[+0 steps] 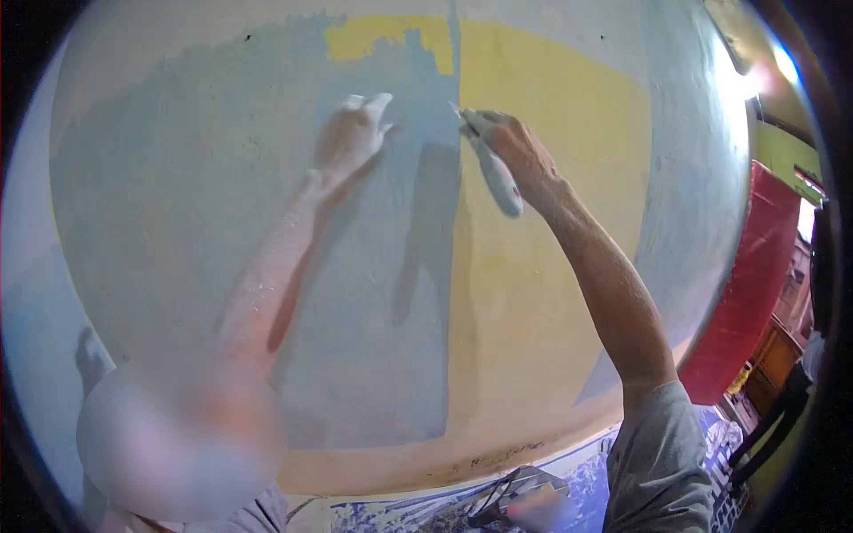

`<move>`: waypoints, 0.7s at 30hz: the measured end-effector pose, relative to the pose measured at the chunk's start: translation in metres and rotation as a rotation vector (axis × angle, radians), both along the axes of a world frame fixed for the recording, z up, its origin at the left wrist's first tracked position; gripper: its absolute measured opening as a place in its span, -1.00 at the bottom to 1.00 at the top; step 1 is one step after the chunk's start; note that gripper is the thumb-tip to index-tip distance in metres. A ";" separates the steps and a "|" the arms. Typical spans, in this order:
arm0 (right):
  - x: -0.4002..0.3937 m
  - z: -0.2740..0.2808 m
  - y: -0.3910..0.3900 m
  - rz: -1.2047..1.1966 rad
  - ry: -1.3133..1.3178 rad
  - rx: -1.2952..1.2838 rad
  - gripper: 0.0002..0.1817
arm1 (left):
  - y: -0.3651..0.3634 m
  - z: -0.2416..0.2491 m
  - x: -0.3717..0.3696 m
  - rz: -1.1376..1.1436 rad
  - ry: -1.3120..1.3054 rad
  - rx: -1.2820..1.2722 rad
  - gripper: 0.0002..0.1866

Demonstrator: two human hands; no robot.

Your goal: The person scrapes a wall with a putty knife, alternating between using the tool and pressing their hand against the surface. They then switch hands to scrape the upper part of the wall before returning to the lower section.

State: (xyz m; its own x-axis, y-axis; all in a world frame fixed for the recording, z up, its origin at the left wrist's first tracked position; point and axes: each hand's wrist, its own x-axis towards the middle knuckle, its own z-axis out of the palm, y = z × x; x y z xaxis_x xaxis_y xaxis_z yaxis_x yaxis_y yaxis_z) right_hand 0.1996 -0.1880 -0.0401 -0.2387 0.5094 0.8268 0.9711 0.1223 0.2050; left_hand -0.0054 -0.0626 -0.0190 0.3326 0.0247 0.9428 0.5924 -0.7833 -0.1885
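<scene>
My left hand (349, 142), its fingers coated white and slightly blurred, is raised at the blue-grey painted wall (364, 266). Its thumb stands apart from the fingers, with nothing plainly between them. My right hand (511, 147) is closed around a white-handled hand tool (502, 185). The tool's thick handle hangs down below the fist, and its thin pale tip points left, right at the border with the yellow area (551, 231). What kind of tool it is, I cannot tell. White specks cover my left forearm.
An irregular yellow patch (391, 35) shows above my hands. At the right lean a red panel (746, 293) and a person's dark-clothed leg (782, 409). Below, a purple-and-white patterned sheet (391, 515) lies by the wall, with a dark frame-like object (506, 493) on it. A blurred round area covers the lower left.
</scene>
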 end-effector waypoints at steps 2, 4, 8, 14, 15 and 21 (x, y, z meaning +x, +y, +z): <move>0.024 0.009 0.019 -0.035 0.049 0.207 -0.77 | 0.048 0.006 -0.035 0.139 -0.102 0.211 -0.60; 0.026 -0.006 0.051 -0.086 0.012 0.209 -0.76 | 0.086 -0.030 -0.087 0.304 -0.165 0.028 -0.45; 0.004 -0.028 0.090 -0.239 0.014 0.210 -0.74 | 0.149 -0.116 -0.175 0.574 -0.278 0.050 -0.36; 0.002 0.002 0.125 -0.215 -0.117 0.444 -0.72 | 0.176 -0.129 -0.237 0.453 -0.353 0.184 -0.34; 0.016 0.009 0.127 0.080 0.143 0.338 -0.72 | 0.178 -0.127 -0.236 0.455 -0.342 0.162 -0.34; 0.036 0.030 0.122 -0.160 -0.086 0.416 -0.71 | 0.178 -0.111 -0.222 0.477 -0.373 0.202 -0.31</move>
